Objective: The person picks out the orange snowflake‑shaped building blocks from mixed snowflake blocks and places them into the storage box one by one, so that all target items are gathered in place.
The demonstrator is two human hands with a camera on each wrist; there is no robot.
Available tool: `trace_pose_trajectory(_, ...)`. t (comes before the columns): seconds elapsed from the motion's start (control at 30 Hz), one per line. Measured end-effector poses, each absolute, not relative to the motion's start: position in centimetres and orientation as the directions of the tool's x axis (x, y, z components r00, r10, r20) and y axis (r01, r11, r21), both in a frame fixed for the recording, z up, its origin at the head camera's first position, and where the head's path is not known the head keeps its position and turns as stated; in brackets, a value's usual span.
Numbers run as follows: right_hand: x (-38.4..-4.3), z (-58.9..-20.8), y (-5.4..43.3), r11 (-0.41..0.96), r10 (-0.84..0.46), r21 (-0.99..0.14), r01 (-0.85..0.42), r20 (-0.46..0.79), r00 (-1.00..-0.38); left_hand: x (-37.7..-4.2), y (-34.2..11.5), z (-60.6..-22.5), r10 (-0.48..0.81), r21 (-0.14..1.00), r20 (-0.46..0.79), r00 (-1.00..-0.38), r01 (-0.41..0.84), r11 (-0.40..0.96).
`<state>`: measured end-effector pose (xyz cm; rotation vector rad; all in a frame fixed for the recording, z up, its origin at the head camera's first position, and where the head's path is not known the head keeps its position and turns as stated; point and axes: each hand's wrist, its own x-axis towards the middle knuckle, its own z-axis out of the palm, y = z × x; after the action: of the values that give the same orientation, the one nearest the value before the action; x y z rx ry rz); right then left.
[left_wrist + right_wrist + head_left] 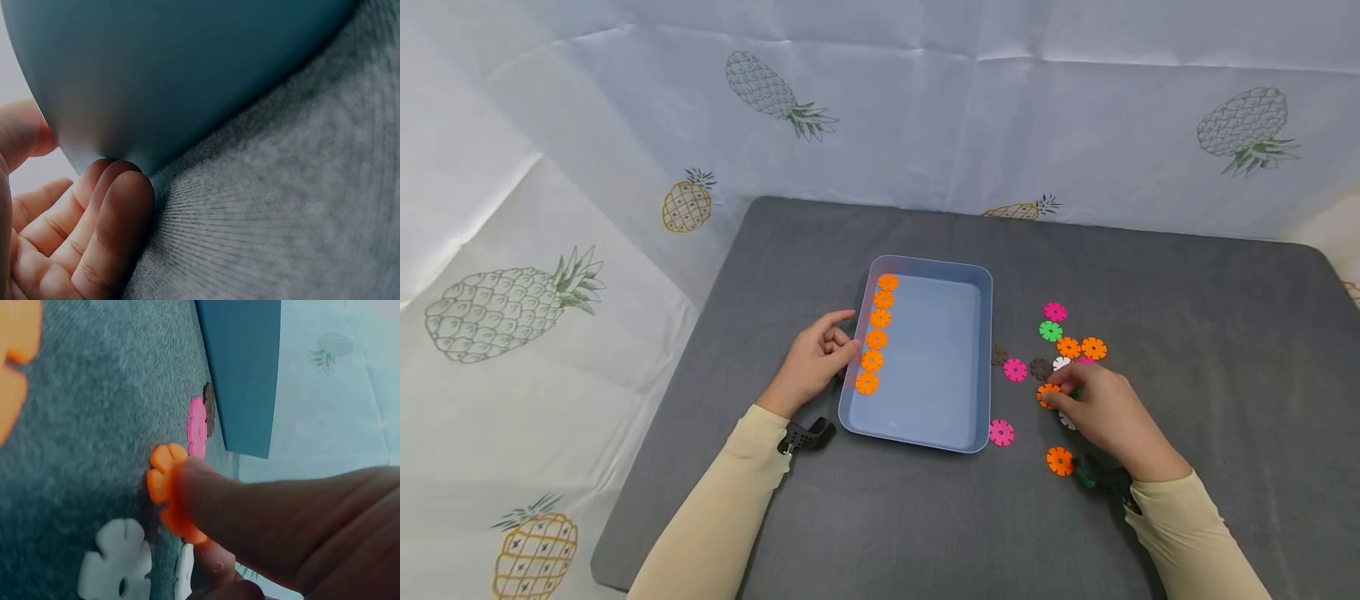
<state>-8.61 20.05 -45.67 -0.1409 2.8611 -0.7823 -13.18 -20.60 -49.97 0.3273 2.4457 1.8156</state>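
Note:
A blue-grey rectangular tray (936,358) stands on the table, with several orange notched flower-shaped discs (876,339) in a column along its inner left side. At the tray's left wall, my left hand (811,364) holds on, thumb at the rim and curled fingertips (128,200) against the outside. To the right of the tray, my right hand (1105,410) pinches an orange disc (164,487) between thumb and fingers, low over the loose discs. A white disc (119,559) lies close by; other discs are partly hidden under this hand.
Loose discs lie right of the tray: pink (1055,312), green (1050,331), brown (1041,369) and more orange (1093,347). One pink disc (1002,432) sits by the tray's lower right corner, and an orange disc (1060,461) lies nearer. Pineapple-print cloth (910,125) hangs behind the grey table (1210,350).

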Motion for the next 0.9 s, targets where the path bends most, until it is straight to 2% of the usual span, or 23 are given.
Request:
trace_pose_trajectory(0.3, -8.6, -45.1, 19.1, 0.844, -0.139, -0.535, -0.038, -0.150, -0.979, -13.3, -20.7, -49.8, 0.218, 0.956, 0.054, -0.974, 0.114, 0.272)
trace_pose_trajectory(0.6, -8.7, -43.8, 18.5, 0.774, -0.166, -0.631, -0.057, -0.114, -0.980, -13.3, -20.8, -49.8, 0.213, 0.957, 0.057, -0.975, 0.114, 0.266)
trace_pose_trajectory(0.9, -9.2, -42.5, 17.2, 0.762, -0.180, -0.643, -0.069, -0.108, -0.978, -13.3, -20.6, -50.1, 0.216, 0.956, 0.057, -0.975, 0.116, 0.269)
